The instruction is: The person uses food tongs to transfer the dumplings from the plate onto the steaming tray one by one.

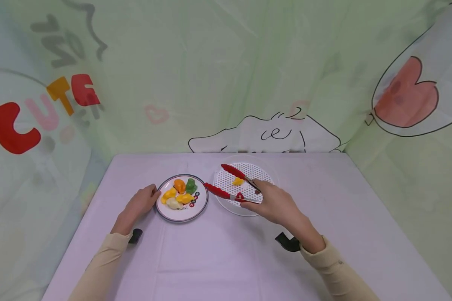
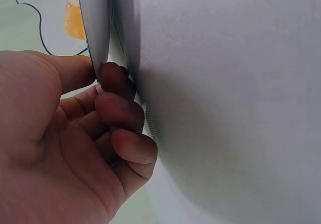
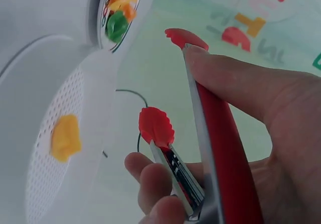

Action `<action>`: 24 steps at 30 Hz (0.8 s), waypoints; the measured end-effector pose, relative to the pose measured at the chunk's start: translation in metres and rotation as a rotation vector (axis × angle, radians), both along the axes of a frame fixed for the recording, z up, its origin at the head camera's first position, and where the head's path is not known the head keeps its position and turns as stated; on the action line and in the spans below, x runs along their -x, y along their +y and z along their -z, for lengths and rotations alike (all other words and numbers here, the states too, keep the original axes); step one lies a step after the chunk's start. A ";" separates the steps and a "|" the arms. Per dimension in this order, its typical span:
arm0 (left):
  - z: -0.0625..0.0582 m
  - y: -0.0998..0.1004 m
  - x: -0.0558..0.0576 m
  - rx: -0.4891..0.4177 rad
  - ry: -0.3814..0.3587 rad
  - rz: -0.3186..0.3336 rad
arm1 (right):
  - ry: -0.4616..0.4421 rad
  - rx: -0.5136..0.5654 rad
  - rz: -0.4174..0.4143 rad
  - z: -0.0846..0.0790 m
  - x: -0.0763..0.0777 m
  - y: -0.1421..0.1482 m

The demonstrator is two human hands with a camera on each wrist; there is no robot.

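My left hand (image 1: 140, 202) pinches the left rim of a white plate (image 1: 184, 215) with a dark edge; in the left wrist view the thumb and fingers (image 2: 120, 111) grip its edge. Several dumpling-like pieces lie on the plate: orange (image 1: 179, 186), green (image 1: 191, 185), yellow (image 1: 169, 195) and whitish (image 1: 174, 203). My right hand (image 1: 276, 201) holds red-tipped metal tongs (image 1: 219, 191) over a white perforated basket (image 1: 221, 179), their arms spread with nothing between the tips. One yellow piece (image 3: 65, 138) lies on the basket's holed bottom.
The basket stands to the right of the plate, near the back edge of the table (image 1: 207, 259), which has a pale lilac cover. Printed green curtains (image 1: 173, 75) hang behind and at both sides. A dark curved piece (image 1: 287, 241) sits by my right wrist.
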State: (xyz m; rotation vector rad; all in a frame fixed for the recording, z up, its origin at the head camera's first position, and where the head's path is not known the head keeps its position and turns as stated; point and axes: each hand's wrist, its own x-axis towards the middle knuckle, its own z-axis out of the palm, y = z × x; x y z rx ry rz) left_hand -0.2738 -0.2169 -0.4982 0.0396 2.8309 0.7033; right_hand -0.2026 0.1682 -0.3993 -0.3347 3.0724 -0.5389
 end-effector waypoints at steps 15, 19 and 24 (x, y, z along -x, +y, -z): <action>0.002 0.000 0.002 0.020 -0.008 -0.007 | -0.009 -0.030 -0.130 0.007 -0.011 -0.046; 0.001 0.001 0.001 0.016 -0.012 -0.015 | -0.024 -0.027 -0.171 0.012 -0.011 -0.060; -0.002 0.004 0.000 0.013 -0.034 -0.038 | -0.057 -0.060 -0.194 0.017 -0.005 -0.074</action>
